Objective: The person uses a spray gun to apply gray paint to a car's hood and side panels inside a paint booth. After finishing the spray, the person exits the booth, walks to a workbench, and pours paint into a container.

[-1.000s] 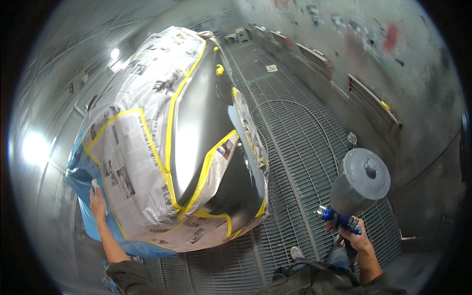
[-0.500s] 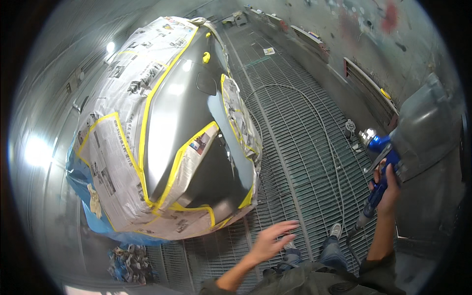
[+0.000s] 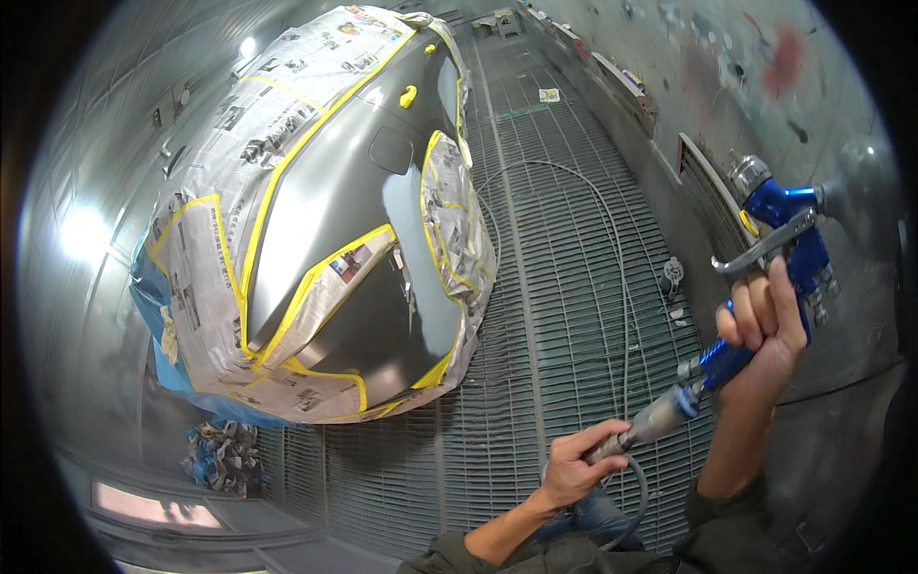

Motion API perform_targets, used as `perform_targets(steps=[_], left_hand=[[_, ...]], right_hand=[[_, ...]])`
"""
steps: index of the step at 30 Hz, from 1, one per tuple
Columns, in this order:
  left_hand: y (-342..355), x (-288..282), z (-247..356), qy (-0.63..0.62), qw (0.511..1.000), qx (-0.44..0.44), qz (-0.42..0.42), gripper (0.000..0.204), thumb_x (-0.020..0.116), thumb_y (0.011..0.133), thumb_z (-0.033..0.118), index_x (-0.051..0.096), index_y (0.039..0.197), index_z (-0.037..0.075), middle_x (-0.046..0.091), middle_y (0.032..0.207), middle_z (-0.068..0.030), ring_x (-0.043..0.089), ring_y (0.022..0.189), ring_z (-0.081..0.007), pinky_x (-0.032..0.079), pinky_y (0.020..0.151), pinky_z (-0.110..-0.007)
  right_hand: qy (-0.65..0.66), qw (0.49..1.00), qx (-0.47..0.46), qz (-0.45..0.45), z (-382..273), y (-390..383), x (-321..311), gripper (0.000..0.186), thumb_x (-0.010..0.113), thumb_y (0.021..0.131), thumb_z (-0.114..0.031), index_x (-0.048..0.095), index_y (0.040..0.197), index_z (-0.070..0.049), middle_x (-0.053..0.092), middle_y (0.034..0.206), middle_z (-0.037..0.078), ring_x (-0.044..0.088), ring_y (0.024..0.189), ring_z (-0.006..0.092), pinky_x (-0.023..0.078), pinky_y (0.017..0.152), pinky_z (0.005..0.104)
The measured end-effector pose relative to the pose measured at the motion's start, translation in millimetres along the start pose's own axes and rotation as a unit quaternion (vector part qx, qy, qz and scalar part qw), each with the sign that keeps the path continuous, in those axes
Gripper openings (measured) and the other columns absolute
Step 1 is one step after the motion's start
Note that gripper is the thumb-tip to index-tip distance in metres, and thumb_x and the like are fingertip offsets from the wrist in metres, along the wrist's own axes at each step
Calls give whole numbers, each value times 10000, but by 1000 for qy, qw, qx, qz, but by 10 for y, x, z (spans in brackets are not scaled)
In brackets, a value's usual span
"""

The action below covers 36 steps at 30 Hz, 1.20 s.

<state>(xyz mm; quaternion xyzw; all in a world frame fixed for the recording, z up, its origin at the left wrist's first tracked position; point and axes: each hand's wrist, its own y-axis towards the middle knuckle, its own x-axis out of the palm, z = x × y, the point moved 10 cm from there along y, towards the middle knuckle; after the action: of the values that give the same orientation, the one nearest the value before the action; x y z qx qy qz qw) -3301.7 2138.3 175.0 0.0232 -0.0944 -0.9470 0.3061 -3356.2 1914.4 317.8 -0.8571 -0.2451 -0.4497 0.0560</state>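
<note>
My right hand (image 3: 770,325) is wrapped round the handle of a blue-and-silver spray gun (image 3: 794,253), held raised at the right; its cup (image 3: 851,182) is partly seen at the rim of the picture. Below it, my left hand (image 3: 579,464) grips the metal end of the air hose (image 3: 636,502), beside a translucent inline fitting (image 3: 655,416) under the gun. Left of both hands stands a car body (image 3: 296,277), largely masked with newspaper, yellow tape and blue film, with bare grey panels and a pale grey patch along the side.
A grated floor (image 3: 574,306) runs along the car, with hose loops and a small metal device (image 3: 671,277) on it. A marked wall (image 3: 708,67) with louvred vents borders the right. Crumpled paper and film (image 3: 220,454) lie at lower left. A bright lamp (image 3: 86,230) shines at left.
My left hand has moved from the car's left covering, where a pale item stays, rightward onto the hose end. My right hand has raised and turned the spray gun. The car now appears higher and farther.
</note>
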Motion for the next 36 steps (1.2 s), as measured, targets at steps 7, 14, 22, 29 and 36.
perform_targets(steps=[7,14,22,29,36], left_hand=[[-282,17,26,-48,991,-125,11,297,738,891,155,709,1140,-5,708,818,-60,584,678,-56,471,631,-215],[-251,-365,-648,111,994,-22,3,359,789,852,271,692,1064,-2,669,836,-64,539,639,-110,458,587,-250],[-2000,-1550,-3331,241,920,-303,58,298,694,933,247,656,1136,33,693,908,-106,642,792,-201,500,751,-317],[-3376,-2091,-4222,371,838,-383,115,244,625,915,116,677,1147,58,732,938,-124,694,872,-217,535,807,-347],[-2770,-1756,-4189,251,869,-425,-33,250,661,907,132,695,1129,24,746,1017,-157,727,979,-267,555,869,-360]], right_hand=[[77,995,24,-59,-51,-179,31,408,494,1013,-154,362,627,-173,257,546,-83,256,442,32,257,412,206],[-56,990,84,-94,452,-142,-29,432,513,998,-193,356,596,-186,273,538,-81,262,451,42,296,454,223],[-403,910,99,18,658,-358,-1600,406,578,971,-170,412,602,-139,363,536,-43,317,460,67,284,471,259],[-483,855,147,114,451,-1303,-2609,162,677,898,-70,587,766,-44,532,568,-8,488,472,70,362,446,251],[-521,822,133,189,112,-1858,-2920,137,685,907,-100,611,801,-53,575,629,-11,516,521,71,387,473,252]])
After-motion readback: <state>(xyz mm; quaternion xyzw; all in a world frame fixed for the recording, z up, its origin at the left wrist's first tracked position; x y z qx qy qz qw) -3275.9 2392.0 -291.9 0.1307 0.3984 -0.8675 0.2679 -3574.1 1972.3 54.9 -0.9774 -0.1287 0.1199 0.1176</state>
